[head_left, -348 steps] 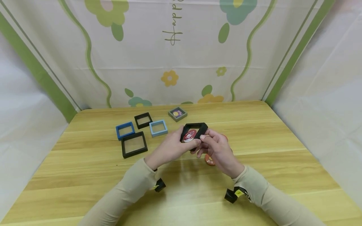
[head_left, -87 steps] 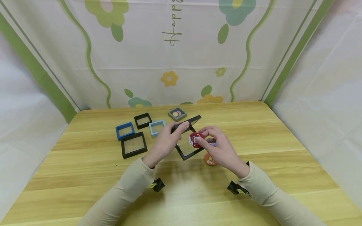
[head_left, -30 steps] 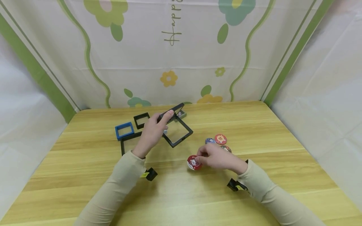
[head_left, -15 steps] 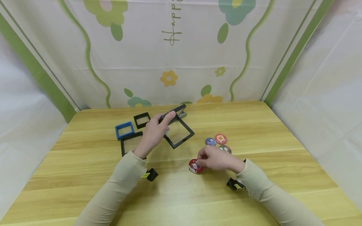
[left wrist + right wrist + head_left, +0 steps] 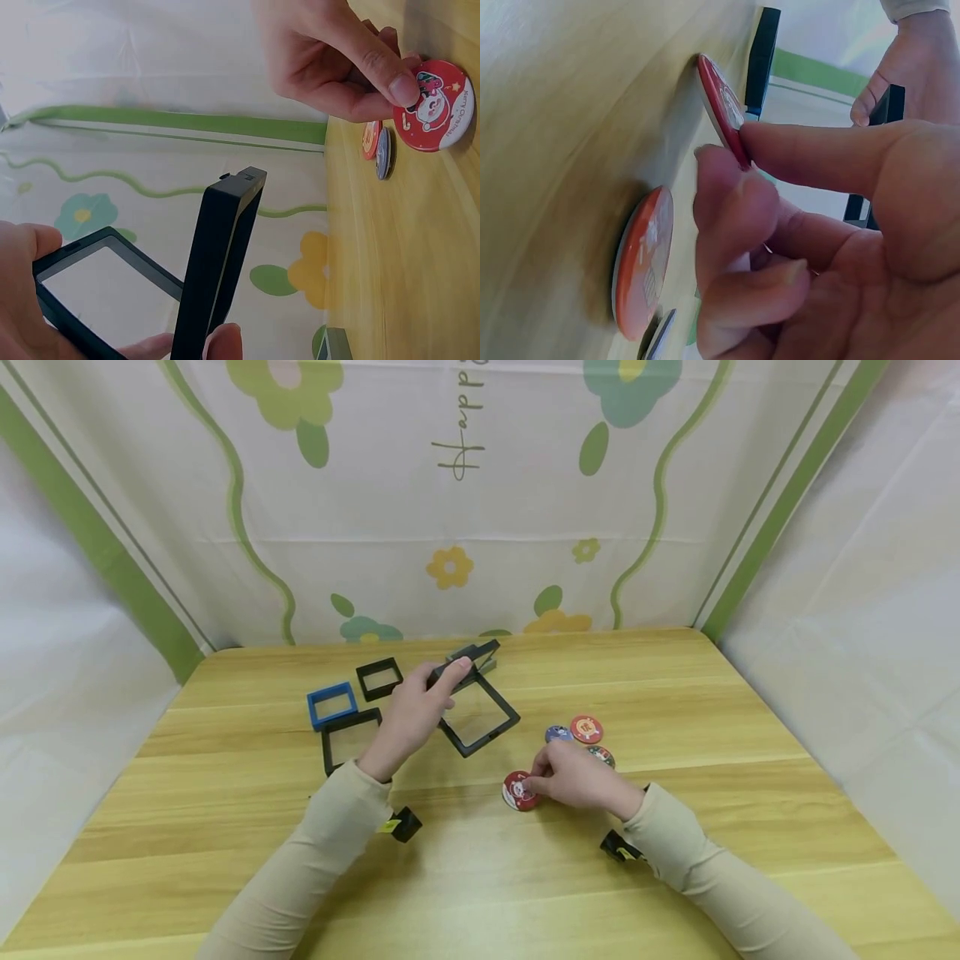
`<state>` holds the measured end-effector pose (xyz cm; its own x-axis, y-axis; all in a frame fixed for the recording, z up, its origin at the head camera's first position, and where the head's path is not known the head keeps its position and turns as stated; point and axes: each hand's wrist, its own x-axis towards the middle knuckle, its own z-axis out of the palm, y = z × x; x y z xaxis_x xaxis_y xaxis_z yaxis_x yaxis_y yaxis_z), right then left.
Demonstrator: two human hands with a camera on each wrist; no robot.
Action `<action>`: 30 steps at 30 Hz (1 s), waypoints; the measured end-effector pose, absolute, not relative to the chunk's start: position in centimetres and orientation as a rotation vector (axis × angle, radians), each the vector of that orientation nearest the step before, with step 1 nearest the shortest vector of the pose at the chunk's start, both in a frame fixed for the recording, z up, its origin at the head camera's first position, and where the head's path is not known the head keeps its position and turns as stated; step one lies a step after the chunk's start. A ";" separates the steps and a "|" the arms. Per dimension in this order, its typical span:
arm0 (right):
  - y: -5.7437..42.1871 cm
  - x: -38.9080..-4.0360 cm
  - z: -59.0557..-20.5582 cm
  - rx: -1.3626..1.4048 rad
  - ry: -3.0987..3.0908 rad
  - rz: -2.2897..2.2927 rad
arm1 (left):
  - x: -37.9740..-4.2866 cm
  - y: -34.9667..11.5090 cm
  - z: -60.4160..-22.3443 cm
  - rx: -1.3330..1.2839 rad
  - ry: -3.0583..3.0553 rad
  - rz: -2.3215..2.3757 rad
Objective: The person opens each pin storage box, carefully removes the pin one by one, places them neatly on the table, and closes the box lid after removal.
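Observation:
My left hand (image 5: 411, 710) holds a black hinged display frame (image 5: 491, 739) by its raised half, with the two halves spread apart. No badge shows in the frame. Between thumb and fingers, my right hand (image 5: 581, 777) pinches a red round button badge (image 5: 516, 793) with a white cartoon figure. The left wrist view shows the badge (image 5: 446, 112) held by its edge; the right wrist view has it (image 5: 718, 101) tilted, low over the wooden table, and whether its far edge touches the wood I cannot tell. An orange badge (image 5: 641, 262) lies near my right fingers, hidden in the head view.
Behind the right hand lie a purple badge (image 5: 558, 734), a red-orange badge (image 5: 587, 729) and a dark patterned badge (image 5: 602, 756). On the left are a blue frame (image 5: 332, 703), a small black frame (image 5: 379, 677) and a larger black frame (image 5: 352, 742). A grey frame (image 5: 486, 667) is partly covered.
The red badge was inside the closed black frame; the frame was then opened and my right hand drew the badge out, down towards the table front. My left hand moved the frame left and back.

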<state>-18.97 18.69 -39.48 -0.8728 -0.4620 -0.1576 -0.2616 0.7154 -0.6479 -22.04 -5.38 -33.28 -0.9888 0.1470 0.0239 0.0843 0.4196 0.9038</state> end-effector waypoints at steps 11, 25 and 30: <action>18.6 -19.3 -39.6 -0.502 2.679 -0.970 | -22.1 -5.4 -33.3 0.214 2.591 1.641; 18.9 -19.0 -38.8 -0.537 2.606 -1.079 | -22.6 -5.4 -33.5 0.251 2.569 1.532; 18.8 -18.9 -38.6 -0.551 2.557 -1.120 | -23.2 -5.1 -33.4 0.281 2.539 1.465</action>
<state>-18.88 18.84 -38.56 -0.8831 -0.4552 -0.1135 -0.2253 0.6237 -0.7485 -23.24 -5.13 -33.42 -0.9626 0.2606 -0.0747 0.0657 0.4916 0.8683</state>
